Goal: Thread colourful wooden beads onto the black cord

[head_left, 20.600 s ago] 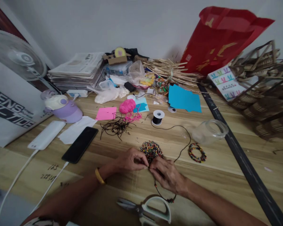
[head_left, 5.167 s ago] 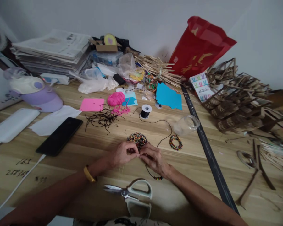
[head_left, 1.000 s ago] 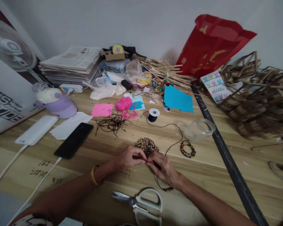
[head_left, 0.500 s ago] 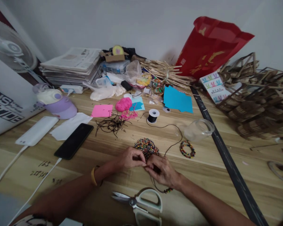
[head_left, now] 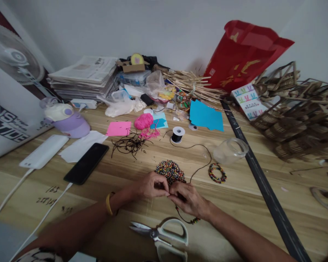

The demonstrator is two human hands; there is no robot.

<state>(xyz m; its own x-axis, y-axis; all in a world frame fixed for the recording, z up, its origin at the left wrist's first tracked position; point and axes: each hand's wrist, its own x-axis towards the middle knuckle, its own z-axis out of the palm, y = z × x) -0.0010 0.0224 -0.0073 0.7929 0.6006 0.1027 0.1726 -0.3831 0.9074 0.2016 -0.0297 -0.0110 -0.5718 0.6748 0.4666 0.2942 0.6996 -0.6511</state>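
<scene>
My left hand point(head_left: 153, 185) is pinched closed, its fingertips meeting those of my right hand point(head_left: 188, 197), which is closed around the dark cord. What sits between the left fingertips is too small to make out. The cord hangs below my right hand with several strung beads point(head_left: 194, 220) on it, and runs back to a black spool point(head_left: 177, 134). Just beyond both hands lies a pile of multicoloured beads point(head_left: 170, 171). A coiled bead bracelet point(head_left: 217, 173) rests to the right. Scissors point(head_left: 153, 233) with pale handles lie nearer me, their blades pointing left.
A glass jar point(head_left: 229, 151) lies right of the spool. Cut black cords point(head_left: 129, 143), pink yarn point(head_left: 143, 121) and blue paper point(head_left: 206, 115) are farther back. On the left are a black phone point(head_left: 86, 163) and a white power bank point(head_left: 43, 151).
Another bead shows on the cord just below my right hand. Both hands have otherwise barely moved and stay fingertip to fingertip.
</scene>
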